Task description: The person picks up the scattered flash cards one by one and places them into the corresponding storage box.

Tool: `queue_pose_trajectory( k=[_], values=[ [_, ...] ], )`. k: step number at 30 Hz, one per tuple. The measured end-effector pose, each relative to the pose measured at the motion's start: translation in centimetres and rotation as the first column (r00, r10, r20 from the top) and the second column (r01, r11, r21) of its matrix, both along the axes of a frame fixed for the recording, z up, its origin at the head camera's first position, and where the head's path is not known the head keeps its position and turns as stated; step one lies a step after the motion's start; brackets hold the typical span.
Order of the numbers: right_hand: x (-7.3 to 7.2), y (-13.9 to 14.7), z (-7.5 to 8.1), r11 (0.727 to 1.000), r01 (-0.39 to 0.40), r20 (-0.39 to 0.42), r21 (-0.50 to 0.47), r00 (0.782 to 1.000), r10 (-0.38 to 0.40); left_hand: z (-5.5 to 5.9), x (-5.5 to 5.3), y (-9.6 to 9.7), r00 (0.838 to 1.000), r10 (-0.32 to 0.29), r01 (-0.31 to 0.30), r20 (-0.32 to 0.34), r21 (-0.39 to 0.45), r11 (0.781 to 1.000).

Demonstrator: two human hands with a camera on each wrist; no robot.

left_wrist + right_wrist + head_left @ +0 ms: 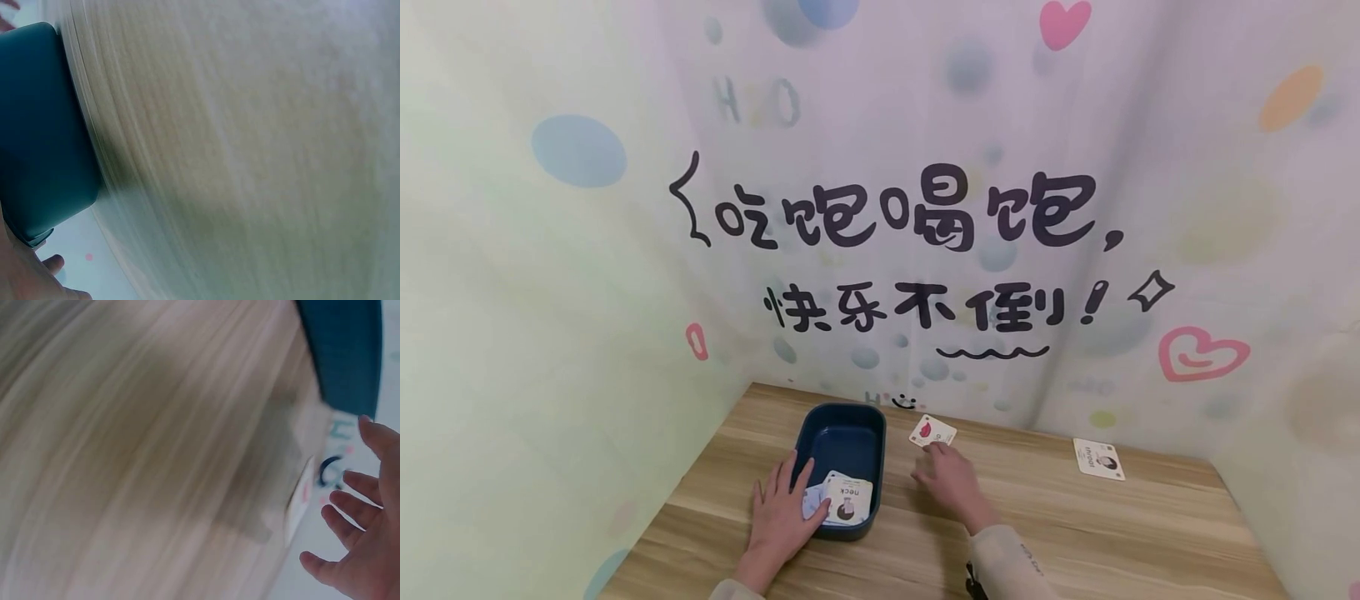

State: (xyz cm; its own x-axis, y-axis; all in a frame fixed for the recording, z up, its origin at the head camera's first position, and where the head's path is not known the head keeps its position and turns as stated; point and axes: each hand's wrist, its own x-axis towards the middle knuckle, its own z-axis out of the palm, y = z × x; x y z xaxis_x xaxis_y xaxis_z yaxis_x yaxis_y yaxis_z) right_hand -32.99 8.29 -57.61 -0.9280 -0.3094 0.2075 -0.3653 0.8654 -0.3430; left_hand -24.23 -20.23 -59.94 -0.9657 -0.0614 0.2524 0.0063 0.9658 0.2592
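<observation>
A dark blue bin (848, 446) stands on the wooden table, seen from its side in both wrist views. My left hand (781, 512) rests over its left rim with fingers spread, the thumb near the cards inside. On top of those cards lies a white "neck" card (853, 498), partly covering a bluish one (812, 501). Right of the bin, a white card with red lips (927, 430) lies flat near the wall. My right hand (951, 485) is over its near edge, hiding part of it. In the right wrist view its fingers (347, 525) are loosely spread, with nothing between them.
A "throat" card (1099, 459) lies farther right on the wooden table (1120, 533), close to the back edge. A patterned curtain (910, 108) with large black lettering hangs directly behind the table and continues along both sides.
</observation>
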Motion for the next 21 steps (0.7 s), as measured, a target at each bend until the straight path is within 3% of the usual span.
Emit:
queue_pose_trajectory(
  k=[4,9,21],
  values=[
    [-0.2,1.3,-0.9,0.999,0.034,0.095,0.029,0.995,-0.037,0.0,0.0,0.0,1.000,-0.001,0.001,-0.002,0.002,1.000],
    [-0.3,2.6,-1.8,0.998,0.024,0.182,0.055,0.983,-0.034,0.1,0.0,0.1,1.000,-0.004,0.004,0.000,-0.001,1.000],
    [-0.4,3.4,-2.2,0.996,-0.045,0.227,0.072,0.974,0.028,0.0,0.0,0.0,1.000,-0.002,0.003,-0.002,0.005,1.000]
  ],
)
